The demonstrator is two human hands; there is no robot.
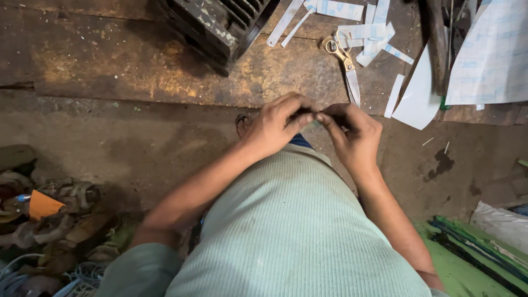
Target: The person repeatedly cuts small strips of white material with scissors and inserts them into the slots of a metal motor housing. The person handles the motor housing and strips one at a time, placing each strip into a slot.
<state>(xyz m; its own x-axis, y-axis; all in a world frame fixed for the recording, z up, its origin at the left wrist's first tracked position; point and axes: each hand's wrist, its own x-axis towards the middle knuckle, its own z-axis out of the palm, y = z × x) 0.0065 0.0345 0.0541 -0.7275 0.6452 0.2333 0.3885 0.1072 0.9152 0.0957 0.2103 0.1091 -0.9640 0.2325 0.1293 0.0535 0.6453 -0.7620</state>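
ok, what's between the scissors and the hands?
Head view: only bare, stained wood of the bench. The scissors point blade-down toward the right hand, their tip just above it. The left hand meets it fingertip to fingertip.

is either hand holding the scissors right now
No, the scissors lie untouched on the worn workbench beyond the hands, while the left hand and right hand pinch something small between them.

Two hands are showing, the left hand [272, 127] and the right hand [355, 135]. One pair of scissors [345, 63] is lying near the bench's far edge, one dark finned metal block [217, 25] is sitting beside it, and one orange scrap [43, 204] is lying low at the left.
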